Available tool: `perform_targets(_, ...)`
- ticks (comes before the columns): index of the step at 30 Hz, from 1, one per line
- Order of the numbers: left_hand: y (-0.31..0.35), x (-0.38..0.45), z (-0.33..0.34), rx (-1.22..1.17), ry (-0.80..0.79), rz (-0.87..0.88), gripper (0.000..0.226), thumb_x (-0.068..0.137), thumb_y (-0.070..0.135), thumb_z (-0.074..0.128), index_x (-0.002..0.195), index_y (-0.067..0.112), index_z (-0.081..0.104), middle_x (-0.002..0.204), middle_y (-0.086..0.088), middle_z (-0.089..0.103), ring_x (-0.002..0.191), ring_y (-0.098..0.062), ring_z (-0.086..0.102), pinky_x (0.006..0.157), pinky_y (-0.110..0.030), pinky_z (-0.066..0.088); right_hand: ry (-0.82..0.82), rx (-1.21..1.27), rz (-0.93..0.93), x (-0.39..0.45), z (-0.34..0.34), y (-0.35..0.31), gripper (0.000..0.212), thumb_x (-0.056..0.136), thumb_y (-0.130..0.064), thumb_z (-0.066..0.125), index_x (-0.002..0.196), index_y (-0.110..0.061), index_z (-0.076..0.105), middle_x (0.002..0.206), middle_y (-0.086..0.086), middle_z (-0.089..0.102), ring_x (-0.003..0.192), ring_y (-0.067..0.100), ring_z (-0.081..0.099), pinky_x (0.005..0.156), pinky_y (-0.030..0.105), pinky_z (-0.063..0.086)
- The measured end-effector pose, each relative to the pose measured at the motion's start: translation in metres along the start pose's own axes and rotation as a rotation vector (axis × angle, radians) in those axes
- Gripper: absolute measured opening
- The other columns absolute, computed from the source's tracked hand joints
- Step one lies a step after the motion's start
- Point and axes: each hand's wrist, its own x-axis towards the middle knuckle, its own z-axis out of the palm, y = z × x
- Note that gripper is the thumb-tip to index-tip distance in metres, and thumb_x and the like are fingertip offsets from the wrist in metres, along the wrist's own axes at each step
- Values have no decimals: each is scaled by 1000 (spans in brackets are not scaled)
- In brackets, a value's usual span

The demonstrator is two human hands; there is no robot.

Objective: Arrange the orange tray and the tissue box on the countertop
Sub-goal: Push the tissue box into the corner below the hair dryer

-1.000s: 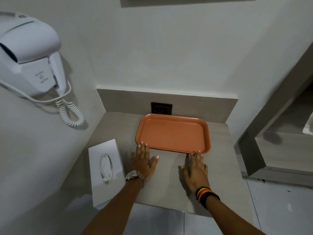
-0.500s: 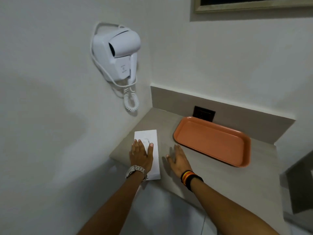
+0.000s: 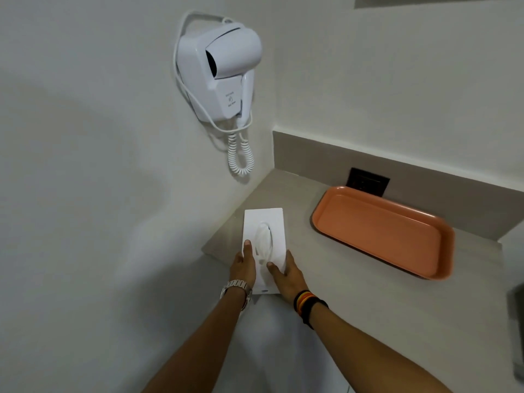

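The white tissue box (image 3: 263, 236) lay flat at the countertop's (image 3: 326, 265) left front edge, a tissue poking from its oval slot. The empty orange tray (image 3: 380, 232) sat well apart, near the back wall.

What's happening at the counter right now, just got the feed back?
A person has both hands on the white tissue box, which sits at the near left edge of the countertop with its near end overhanging the edge. The left hand grips its left side, the right hand its right side. The orange tray lies untouched and empty further right, against the back wall below the socket.
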Motion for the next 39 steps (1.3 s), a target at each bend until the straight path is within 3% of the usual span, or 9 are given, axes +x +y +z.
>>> perform_targets(7,20,10,10,2,42,9,75,98,64,26,143,7,47,149,-17,49,134,-38,48,108,-47,38,60,137,-16,1,0,-29,59,98,-36,57,149,-27,29,138,-6,49,125,20,51,100,30,44)
perform_targets(11,51,32,12,85,19,69,82,97,68,22,144,6,46,149,-17,49,133,-38,49,107,-47,38,81,174,-34,26,-7,-48,57,98,-34,56,148,-29,29,133,-11,47,123,15,50,98,27,40)
perform_targets(16,97,76,19,118,-49,86,86,96,70,20,146,5,45,150,-19,48,133,-39,49,109,-48,38,131,172,-10,78,-16,-71,63,97,-38,55,151,-26,25,148,-1,47,127,20,49,103,30,37)
perform_targets(20,122,109,26,165,-79,100,83,98,66,18,150,5,40,156,-19,40,140,-38,43,113,-45,33,152,186,-1,117,-21,-82,59,97,-38,54,149,-27,28,145,-1,50,114,13,48,96,28,36)
perform_targets(28,132,149,32,228,-121,110,82,99,64,16,149,5,41,155,-20,42,140,-37,43,112,-43,33,157,194,41,161,-15,-77,62,96,-46,52,151,-28,26,149,-1,46,130,24,48,99,30,35)
perform_targets(32,121,154,28,242,-147,83,80,99,65,17,152,8,38,157,-18,39,142,-37,41,115,-46,31,105,150,61,161,-19,-71,67,99,-51,45,155,-28,19,157,-1,37,139,25,41,108,34,31)
perform_targets(35,97,149,27,347,-87,235,75,101,60,21,156,10,29,161,-16,33,146,-35,35,118,-44,28,118,86,19,138,-18,-59,66,103,-43,41,158,-23,10,163,-3,22,149,22,24,116,29,18)
perform_targets(37,72,138,28,508,-61,433,73,103,55,22,160,11,12,169,-12,11,155,-29,12,125,-40,8,184,-97,-96,110,-16,-37,63,104,-42,40,158,-22,14,165,-4,13,152,16,14,118,25,11)
perform_targets(39,43,121,29,663,-59,612,78,99,59,14,160,12,0,169,-8,-7,156,-24,-7,123,-35,-8,268,-358,-200,84,-16,-6,61,104,-43,35,157,-22,16,166,-1,8,152,14,5,123,32,7)
